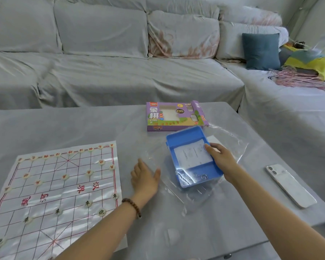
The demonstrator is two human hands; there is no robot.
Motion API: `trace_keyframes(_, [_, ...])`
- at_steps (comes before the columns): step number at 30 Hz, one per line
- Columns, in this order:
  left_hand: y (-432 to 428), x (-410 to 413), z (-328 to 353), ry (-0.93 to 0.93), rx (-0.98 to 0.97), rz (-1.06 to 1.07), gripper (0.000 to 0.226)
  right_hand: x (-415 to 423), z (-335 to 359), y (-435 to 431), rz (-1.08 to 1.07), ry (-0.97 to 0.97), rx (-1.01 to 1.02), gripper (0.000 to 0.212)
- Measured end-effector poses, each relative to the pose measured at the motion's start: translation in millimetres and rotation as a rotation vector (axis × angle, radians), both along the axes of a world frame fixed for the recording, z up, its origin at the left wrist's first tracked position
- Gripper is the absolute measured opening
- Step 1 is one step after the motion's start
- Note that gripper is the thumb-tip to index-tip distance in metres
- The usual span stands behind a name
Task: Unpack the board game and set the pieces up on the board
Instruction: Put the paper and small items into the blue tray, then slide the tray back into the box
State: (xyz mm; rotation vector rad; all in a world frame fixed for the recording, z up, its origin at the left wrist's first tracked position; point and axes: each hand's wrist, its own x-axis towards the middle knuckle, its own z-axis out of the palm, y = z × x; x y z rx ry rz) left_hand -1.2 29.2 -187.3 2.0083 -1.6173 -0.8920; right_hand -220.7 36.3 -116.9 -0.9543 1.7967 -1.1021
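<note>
A white paper xiangqi board with red lines lies at the table's left. Several round pale pieces stand on it, most along the far rows. A blue plastic tray with a white leaflet inside sits to the right, on a sheet of clear plastic wrap. My right hand holds the tray's right rim, thumb over the edge. My left hand rests open and flat on the table between board and tray. The purple game box lies behind the tray.
A white phone lies face down near the table's right edge. A grey-covered sofa runs along the far side and right, with a blue cushion and a yellow cloth on it.
</note>
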Motion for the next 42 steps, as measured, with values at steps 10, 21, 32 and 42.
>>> trace_keyframes(10, [-39,19,1,-0.037,0.056,-0.281,0.074,3,-14,-10,0.039,0.138,-0.016,0.02])
trace_keyframes(21, [-34,10,0,0.034,0.07,-0.208,0.085,34,-62,-26,0.143,0.716,0.023,0.046])
trace_keyframes(32, [-22,2,18,0.817,0.012,-0.082,0.075,30,-39,-22,0.137,0.02,-0.014,0.05])
trace_keyframes(42, [-90,-32,54,0.563,-0.061,-0.282,0.06,-41,-19,-28,-0.004,-0.289,-0.008,0.051])
